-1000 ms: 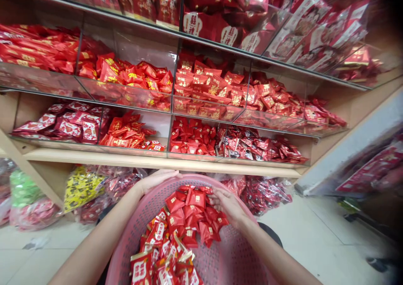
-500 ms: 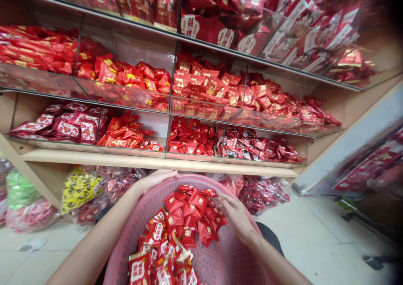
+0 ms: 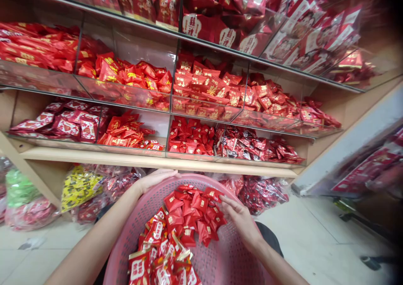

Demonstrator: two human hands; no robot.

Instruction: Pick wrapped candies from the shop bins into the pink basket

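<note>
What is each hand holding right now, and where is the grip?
Left hand grips the pink basket by its far rim. Right hand rests on the red candy packets; a closed grip cannot be told.

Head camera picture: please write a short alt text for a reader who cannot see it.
A person's left hand grips the rim of a pink basket while the right hand touches a pile of red sweets inside it. Behind are shelves with clear bins of red packets.
</note>
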